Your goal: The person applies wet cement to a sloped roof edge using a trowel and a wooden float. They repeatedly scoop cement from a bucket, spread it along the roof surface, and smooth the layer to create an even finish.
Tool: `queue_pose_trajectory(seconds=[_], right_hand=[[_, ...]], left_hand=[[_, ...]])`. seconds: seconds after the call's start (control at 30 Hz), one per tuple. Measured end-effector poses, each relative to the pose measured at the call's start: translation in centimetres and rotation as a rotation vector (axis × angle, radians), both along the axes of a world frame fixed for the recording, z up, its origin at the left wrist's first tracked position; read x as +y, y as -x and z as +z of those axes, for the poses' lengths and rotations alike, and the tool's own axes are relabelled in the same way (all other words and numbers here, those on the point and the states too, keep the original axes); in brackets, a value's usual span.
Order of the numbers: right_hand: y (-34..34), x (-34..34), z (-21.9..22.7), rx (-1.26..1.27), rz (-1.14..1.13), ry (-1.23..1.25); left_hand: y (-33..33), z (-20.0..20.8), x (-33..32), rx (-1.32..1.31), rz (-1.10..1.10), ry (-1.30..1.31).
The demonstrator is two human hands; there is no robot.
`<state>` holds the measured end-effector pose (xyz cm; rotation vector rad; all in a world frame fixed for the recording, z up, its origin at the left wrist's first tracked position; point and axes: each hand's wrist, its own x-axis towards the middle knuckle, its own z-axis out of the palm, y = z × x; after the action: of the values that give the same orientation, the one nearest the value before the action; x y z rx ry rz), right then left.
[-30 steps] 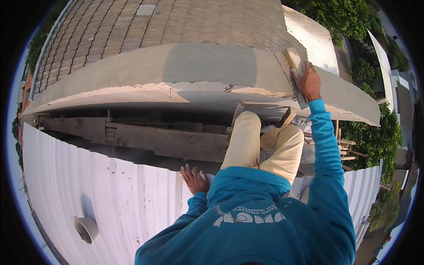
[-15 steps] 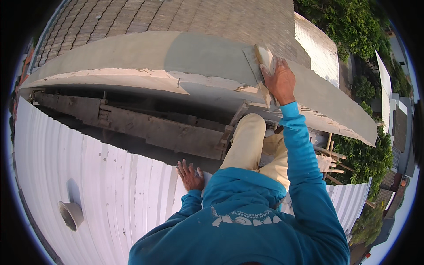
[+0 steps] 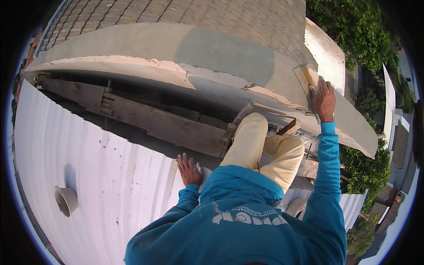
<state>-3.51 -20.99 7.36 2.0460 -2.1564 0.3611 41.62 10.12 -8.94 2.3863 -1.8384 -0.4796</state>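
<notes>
My right hand is wrapped round the handle of a plastering trowel, a flat rectangular blade with a pale block handle. Its blade lies against the grey plastered ledge, toward the ledge's right end. On the white corrugated metal roof, close to its upper edge, my left hand rests with fingers spread and nothing in it. My bent knees in cream trousers are between the two hands, against the gap below the ledge.
Beyond the ledge rises a tiled roof. A dark gap with wooden boards runs between the ledge and the metal roof. A grey bucket-like container sits at the left on the metal sheets. Trees and lower buildings are at the right.
My right hand has slid the trowel rightward along the ledge, and the right arm reaches farther out. The left hand stays on the metal roof. The view has shifted slightly.
</notes>
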Motion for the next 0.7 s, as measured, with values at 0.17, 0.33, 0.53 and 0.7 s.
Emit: queue_pose_trajectory(seconds=[0.17, 0.33, 0.53, 0.7], right_hand=[[15.7, 7.4, -2.4, 0.154, -0.41, -0.079], [0.7, 1.5, -2.6, 0.085, -0.221, 0.032], [-27.7, -8.6, -0.6, -0.231, 0.37, 0.132], [-35.0, -11.3, -0.8, -0.231, 0.513, 0.037]], left_hand=[[0.1, 0.2, -0.1, 0.029, -0.003, -0.015], [0.1, 0.2, 0.0, 0.075, 0.038, -0.019], [0.0, 0.1, -0.4, 0.049, 0.037, -0.028], [-0.1, 0.3, -0.5, 0.019, -0.003, -0.006]])
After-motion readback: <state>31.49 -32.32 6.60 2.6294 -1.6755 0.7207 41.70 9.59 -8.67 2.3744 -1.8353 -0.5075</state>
